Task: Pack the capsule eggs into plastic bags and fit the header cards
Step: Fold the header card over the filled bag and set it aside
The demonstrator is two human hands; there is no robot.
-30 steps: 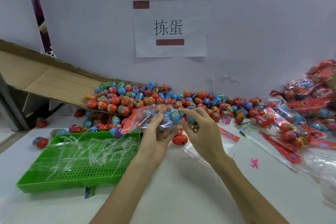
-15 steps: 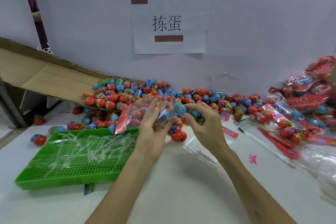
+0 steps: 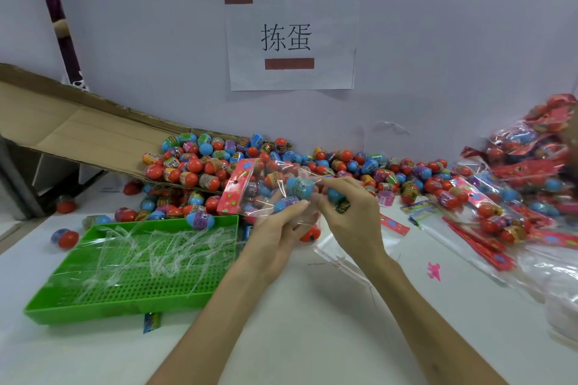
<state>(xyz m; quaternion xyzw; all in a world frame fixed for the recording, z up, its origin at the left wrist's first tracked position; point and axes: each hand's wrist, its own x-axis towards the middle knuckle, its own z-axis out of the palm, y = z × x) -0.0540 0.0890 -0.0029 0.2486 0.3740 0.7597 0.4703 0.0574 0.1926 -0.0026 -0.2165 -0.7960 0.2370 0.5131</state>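
Observation:
My left hand holds a clear plastic bag from below, its pink header card pointing left. Several capsule eggs lie inside it. My right hand pinches a blue capsule egg at the bag's open right end, with another blue egg tucked under its fingers. A big pile of red and blue capsule eggs lies behind the hands along the wall.
A green perforated tray with clear plastic strips sits at the left. A cardboard chute slopes down to the pile. Filled bags are heaped at the right, with empty bags and loose pink header cards on the white table.
The bag has tilted up so its header card stands more upright. My right hand has brought the blue egg closer to the bag's mouth.

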